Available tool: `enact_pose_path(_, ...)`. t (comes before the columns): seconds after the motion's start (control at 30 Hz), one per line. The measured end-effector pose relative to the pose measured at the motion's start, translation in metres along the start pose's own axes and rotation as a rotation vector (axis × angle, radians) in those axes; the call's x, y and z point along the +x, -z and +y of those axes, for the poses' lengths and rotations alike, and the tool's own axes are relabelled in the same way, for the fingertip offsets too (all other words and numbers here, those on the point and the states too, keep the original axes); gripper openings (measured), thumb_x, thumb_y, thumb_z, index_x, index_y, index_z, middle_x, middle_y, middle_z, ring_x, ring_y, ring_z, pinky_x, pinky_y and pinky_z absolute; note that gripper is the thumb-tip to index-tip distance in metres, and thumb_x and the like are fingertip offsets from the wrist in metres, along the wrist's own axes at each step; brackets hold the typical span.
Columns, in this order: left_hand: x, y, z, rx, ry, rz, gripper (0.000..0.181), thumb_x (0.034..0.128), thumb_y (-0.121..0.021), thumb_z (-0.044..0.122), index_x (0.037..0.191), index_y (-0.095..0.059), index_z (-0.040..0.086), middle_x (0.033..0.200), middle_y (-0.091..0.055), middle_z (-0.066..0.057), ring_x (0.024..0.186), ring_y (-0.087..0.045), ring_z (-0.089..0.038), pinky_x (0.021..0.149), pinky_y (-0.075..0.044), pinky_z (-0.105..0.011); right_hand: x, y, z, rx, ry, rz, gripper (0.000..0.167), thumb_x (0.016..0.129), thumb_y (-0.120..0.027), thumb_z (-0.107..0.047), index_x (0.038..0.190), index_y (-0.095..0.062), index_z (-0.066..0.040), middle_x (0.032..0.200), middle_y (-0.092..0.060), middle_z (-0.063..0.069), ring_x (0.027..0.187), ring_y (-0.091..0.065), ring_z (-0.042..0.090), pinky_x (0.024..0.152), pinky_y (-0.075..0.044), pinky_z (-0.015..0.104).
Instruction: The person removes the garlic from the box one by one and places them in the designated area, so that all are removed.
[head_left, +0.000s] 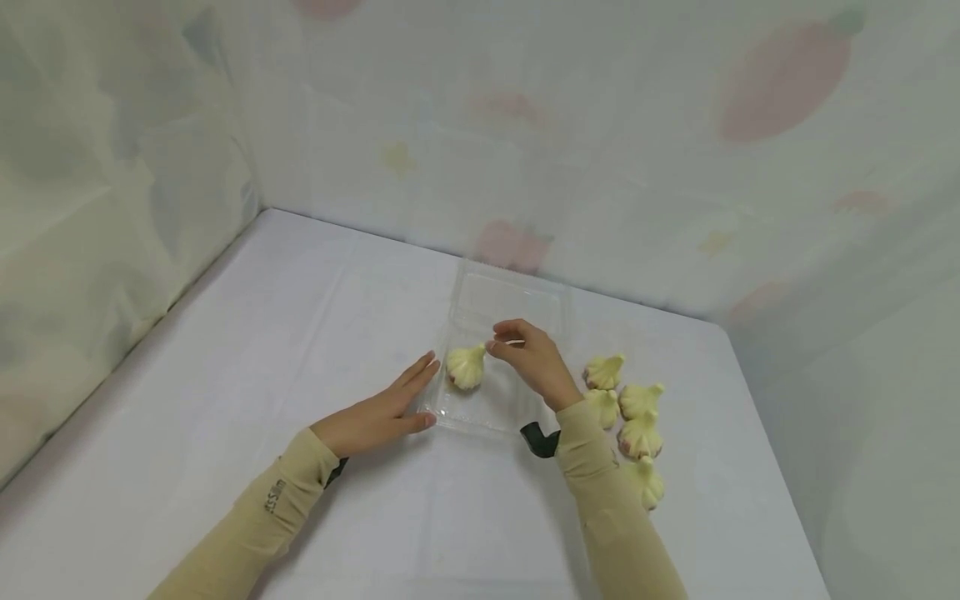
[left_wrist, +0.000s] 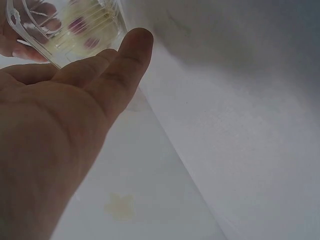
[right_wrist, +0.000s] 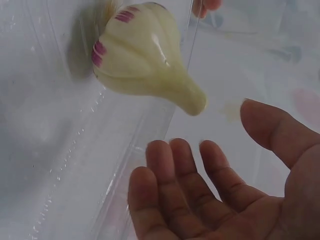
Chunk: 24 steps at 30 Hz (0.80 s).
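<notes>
One garlic bulb (head_left: 466,367), pale yellow with purple streaks, lies in the left part of a clear plastic box (head_left: 480,414) whose lid (head_left: 510,300) is folded back. My left hand (head_left: 382,414) is at the box's left side with its fingers straight; the left wrist view shows them close by the box wall. Over the box, my right hand (head_left: 529,358) is just beside the garlic's stem. In the right wrist view a gap separates the garlic (right_wrist: 145,55) from the loosely bent fingers (right_wrist: 185,185), and nothing lies between fingers and thumb.
Several more garlic bulbs (head_left: 640,435) lie grouped on the white table (head_left: 360,517), right of the box and partly behind the right forearm. Patterned cloth (head_left: 600,167) hangs behind the table and at both sides. A black wrist mount (head_left: 540,439) sticks out from the right sleeve.
</notes>
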<state>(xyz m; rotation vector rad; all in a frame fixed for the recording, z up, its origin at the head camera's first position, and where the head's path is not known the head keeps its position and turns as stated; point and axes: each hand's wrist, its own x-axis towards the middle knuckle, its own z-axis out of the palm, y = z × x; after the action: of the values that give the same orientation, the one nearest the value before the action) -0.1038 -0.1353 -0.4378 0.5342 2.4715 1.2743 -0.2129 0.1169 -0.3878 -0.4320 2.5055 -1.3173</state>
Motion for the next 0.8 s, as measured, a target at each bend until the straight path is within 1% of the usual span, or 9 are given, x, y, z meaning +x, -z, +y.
enact_pose_path(0.13, -0.001, 0.001, 0.002, 0.0, -0.001, -0.004, 0.081, 0.107, -0.052, 0.039, 0.164, -0.001, 0.013, 0.169, 0.011, 0.001, 0.153, 0.002, -0.026, 0.118, -0.014, -0.056, 0.003, -0.003, -0.003, -0.051, -0.014, -0.044, 0.046, 0.096, -0.068, -0.03, 0.135, -0.061, -0.007, 0.122, -0.065, 0.005, 0.12, -0.059, 0.027, 0.096, -0.047, 0.05)
enact_pose_path(0.3, -0.002, 0.002, 0.005, 0.008, -0.008, 0.003, 0.079, 0.1075, -0.052, 0.035, 0.164, -0.002, 0.01, 0.169, 0.009, -0.004, 0.153, 0.002, -0.027, 0.118, -0.013, -0.057, 0.007, -0.006, -0.005, -0.093, -0.016, -0.085, 0.044, 0.096, -0.07, -0.029, 0.133, -0.063, -0.005, 0.123, -0.065, 0.007, 0.12, -0.058, 0.029, 0.096, -0.048, 0.049)
enact_pose_path(0.63, -0.001, 0.002, 0.003, 0.004, -0.017, 0.001, 0.079, 0.1076, -0.051, 0.035, 0.163, -0.002, 0.009, 0.169, 0.01, -0.005, 0.153, 0.004, -0.027, 0.118, -0.012, -0.057, 0.017, -0.014, -0.004, -0.149, -0.022, -0.119, 0.041, 0.093, -0.07, -0.026, 0.129, -0.067, -0.006, 0.123, -0.065, 0.007, 0.117, -0.058, 0.027, 0.095, -0.048, 0.049)
enact_pose_path(0.8, -0.001, 0.002, 0.002, 0.017, -0.024, 0.002, 0.08, 0.1076, -0.052, 0.035, 0.163, -0.002, 0.008, 0.169, 0.009, -0.007, 0.153, 0.004, -0.027, 0.118, -0.013, -0.056, 0.02, -0.017, -0.005, -0.195, -0.003, -0.137, 0.034, 0.093, -0.07, -0.021, 0.123, -0.072, -0.008, 0.121, -0.067, 0.007, 0.115, -0.059, 0.026, 0.094, -0.048, 0.048)
